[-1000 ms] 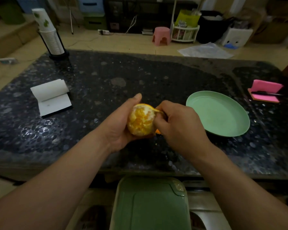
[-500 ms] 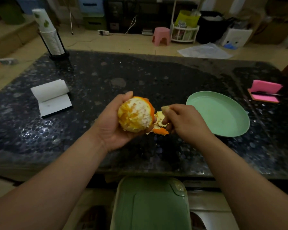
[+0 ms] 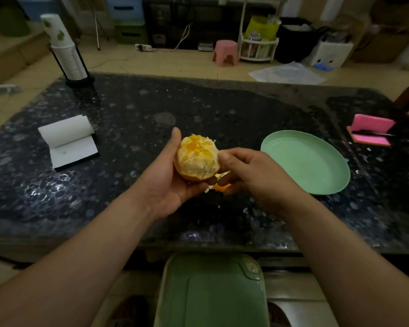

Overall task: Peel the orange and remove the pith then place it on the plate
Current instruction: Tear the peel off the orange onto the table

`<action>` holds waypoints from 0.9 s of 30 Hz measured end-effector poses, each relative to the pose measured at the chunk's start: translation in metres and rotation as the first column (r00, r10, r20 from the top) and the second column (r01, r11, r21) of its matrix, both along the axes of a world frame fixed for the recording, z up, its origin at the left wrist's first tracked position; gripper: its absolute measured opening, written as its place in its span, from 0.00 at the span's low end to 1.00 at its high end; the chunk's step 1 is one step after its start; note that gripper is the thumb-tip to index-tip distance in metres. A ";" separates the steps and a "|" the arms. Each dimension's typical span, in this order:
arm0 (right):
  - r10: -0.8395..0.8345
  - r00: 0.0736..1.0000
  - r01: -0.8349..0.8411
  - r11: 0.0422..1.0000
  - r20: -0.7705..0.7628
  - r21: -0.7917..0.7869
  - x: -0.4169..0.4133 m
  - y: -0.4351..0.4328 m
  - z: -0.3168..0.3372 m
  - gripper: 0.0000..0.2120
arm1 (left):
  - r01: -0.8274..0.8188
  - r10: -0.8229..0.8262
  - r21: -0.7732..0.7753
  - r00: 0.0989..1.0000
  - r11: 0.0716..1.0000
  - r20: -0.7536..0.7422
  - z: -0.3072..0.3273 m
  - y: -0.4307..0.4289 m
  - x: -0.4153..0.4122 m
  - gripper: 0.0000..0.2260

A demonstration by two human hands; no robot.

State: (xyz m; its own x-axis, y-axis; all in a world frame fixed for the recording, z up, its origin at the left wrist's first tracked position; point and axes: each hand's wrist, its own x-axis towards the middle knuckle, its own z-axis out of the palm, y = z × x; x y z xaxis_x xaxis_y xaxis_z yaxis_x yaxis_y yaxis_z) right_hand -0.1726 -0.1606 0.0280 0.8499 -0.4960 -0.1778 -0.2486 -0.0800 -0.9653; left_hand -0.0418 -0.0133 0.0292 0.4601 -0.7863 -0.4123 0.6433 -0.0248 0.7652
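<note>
Head view
Landmark: the green plate (image 3: pixel 305 161), lying flat on the dark speckled table (image 3: pixel 151 109), with nothing in it.
Orange (image 3: pixel 197 158): held above the table, left of the plate and near it but not touching. Its upper face is stripped to pale pith with patches of bare flesh. A band of orange rind remains along its lower edge.
Left hand (image 3: pixel 172 182): left of the plate, under and behind the orange. The palm cups the fruit, the thumb stands up along its left side, and the fingers curl under it and clamp it.
Right hand (image 3: pixel 253 175): between the orange and the plate, back of the hand up. The thumb tip rests against the right side of the orange. The fingers are curled in together.
Peel scrap (image 3: pixel 221 187): a small orange and white piece, showing beneath the curled fingers of the right hand, left of the plate's near edge. The fingers appear closed on it, though the grip itself is hidden.
Notepad (image 3: pixel 69 140): white, top sheets rolled back, far left of the plate on the table.
Cup stack (image 3: pixel 64 50): paper cups in a black holder, at the far corner of the table, well to the left of the plate.
Pink pad (image 3: pixel 371 129): just right of the plate, towards the far side, with a dark pen (image 3: pixel 368 132) across it.
Green lid (image 3: pixel 210 291): below the near edge of the table, nearer the camera than the plate and to its left.
</note>
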 end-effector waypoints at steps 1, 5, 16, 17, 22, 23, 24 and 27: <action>0.008 1.000 -0.009 0.999 0.006 0.050 0.000 0.001 0.000 0.12 | -0.005 0.005 0.013 0.999 1.000 0.037 0.001 -0.001 -0.002 0.35; 0.074 0.997 -0.075 0.992 0.014 0.100 0.000 0.005 0.002 0.12 | -0.062 0.058 0.019 0.987 0.998 0.150 0.000 0.000 -0.004 0.35; 0.016 1.000 -0.017 0.971 -0.005 -0.238 -0.001 0.017 0.000 0.09 | -0.157 0.143 0.037 0.959 0.987 0.245 -0.003 -0.004 -0.011 0.29; 0.017 1.000 -0.017 0.974 -0.006 -0.225 -0.001 0.017 0.000 0.09 | -0.157 0.143 0.039 0.959 0.987 0.244 -0.004 -0.004 -0.010 0.29; 0.093 0.996 -0.093 0.990 -0.011 -0.102 -0.003 0.015 0.005 0.12 | -0.139 0.129 0.015 0.953 0.990 0.273 -0.005 -0.002 -0.008 0.28; 0.093 0.996 -0.094 0.989 -0.011 -0.110 -0.003 0.015 0.005 0.13 | -0.136 0.128 0.008 0.948 0.991 0.290 -0.006 -0.002 -0.008 0.27; 0.084 0.996 -0.084 0.989 -0.006 -0.124 -0.003 0.015 0.005 0.13 | -0.135 0.127 0.004 0.944 0.991 0.305 -0.007 -0.002 -0.009 0.27; 0.045 0.999 -0.042 0.987 0.020 -0.156 -0.004 0.016 0.000 0.14 | -0.142 0.134 0.003 0.940 0.990 0.314 -0.008 -0.002 -0.010 0.27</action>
State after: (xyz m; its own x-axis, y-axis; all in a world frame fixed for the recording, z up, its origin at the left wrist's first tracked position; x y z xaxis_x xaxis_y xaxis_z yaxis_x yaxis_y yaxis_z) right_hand -0.1762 -0.1442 0.0280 0.8743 -0.4785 -0.0811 -0.2188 -0.2394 -0.9460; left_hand -0.0522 -0.0154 0.0210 0.6722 -0.6971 -0.2495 0.3705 0.0249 0.9285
